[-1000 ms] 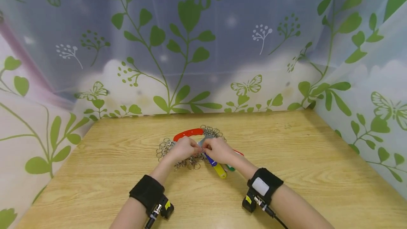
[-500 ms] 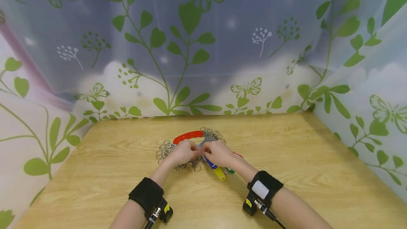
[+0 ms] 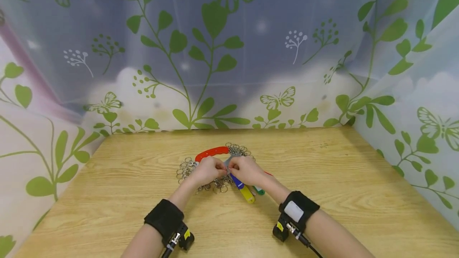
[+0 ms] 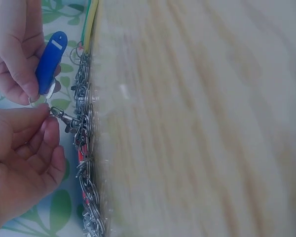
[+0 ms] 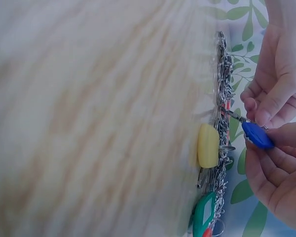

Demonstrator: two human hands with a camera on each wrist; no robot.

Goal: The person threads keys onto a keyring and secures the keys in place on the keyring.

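My left hand and right hand meet, fingertips nearly touching, over a heap of metal key rings. Between right thumb and fingers is a blue key tag, with a thin metal ring at its lower end. My left thumb and forefinger pinch the end of a small metal clasp that runs from the heap. Whether ring and clasp are linked is hidden by the fingertips. Behind the hands lies a red handle joined to a grey metal piece, partly covered.
A yellow key tag and a green one lie at the heap's near right side. Something red peeks out behind the right wrist. Wood-grain tabletop surrounds the heap, backed by a leaf-patterned curtain.
Both hands stay together at the same spot over the heap. Only slight shifts of the fingers and of the camera view show.
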